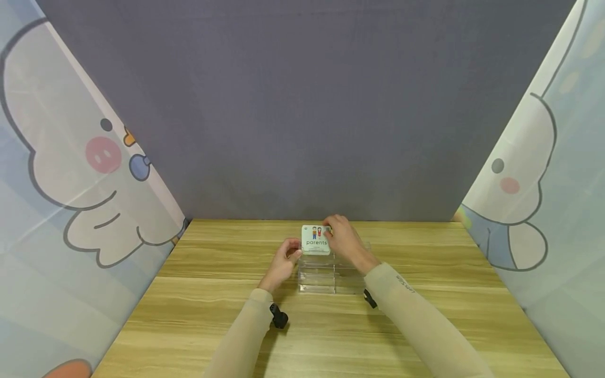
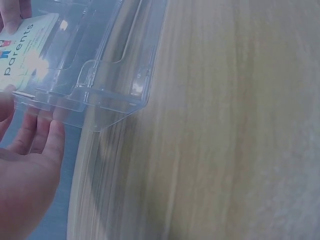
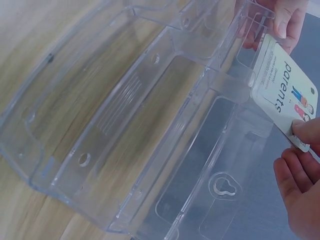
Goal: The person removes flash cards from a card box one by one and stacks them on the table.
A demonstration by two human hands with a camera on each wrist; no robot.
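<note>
A clear plastic rack (image 1: pixel 316 288) with stepped compartments stands on the table. At its upper left tier is a white card (image 1: pixel 310 249) with rounded corners, printed "parents" under two small figures; I cannot tell whether more cards lie behind it. My right hand (image 1: pixel 346 240) pinches the card's right edge between thumb and fingers, plain in the right wrist view, where the card (image 3: pixel 272 82) leans at the rack's back tier. My left hand (image 2: pixel 30 175) grips the rack's left side, its fingers partly seen through the plastic.
The wood-grain table (image 1: pixel 198 315) extends around the rack on both sides. Behind it rises a grey cloth wall (image 1: pixel 302 115). Printed cartoon panels (image 1: pixel 56 220) stand at left and right. A black strap device (image 1: pixel 279 318) sits at the left wrist.
</note>
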